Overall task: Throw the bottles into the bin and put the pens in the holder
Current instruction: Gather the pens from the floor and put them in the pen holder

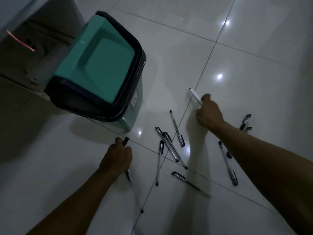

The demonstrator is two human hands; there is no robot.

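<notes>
A teal bin [101, 72] with a dark rim and a closed swing lid stands on the floor at upper left. Several clear pens with black caps [176, 129] lie scattered on the white tiles between my arms. My left hand [116, 158] is closed around black-capped pens [129, 175], just below the bin's near corner. My right hand [209, 112] grips a white marker [194, 95] whose tip points up and left. No bottle and no pen holder are in view.
A pale cabinet or appliance [33, 48] with a dark recess stands behind the bin at far left. Glossy white floor tiles [254, 56] with bright light reflections stretch to the right and back.
</notes>
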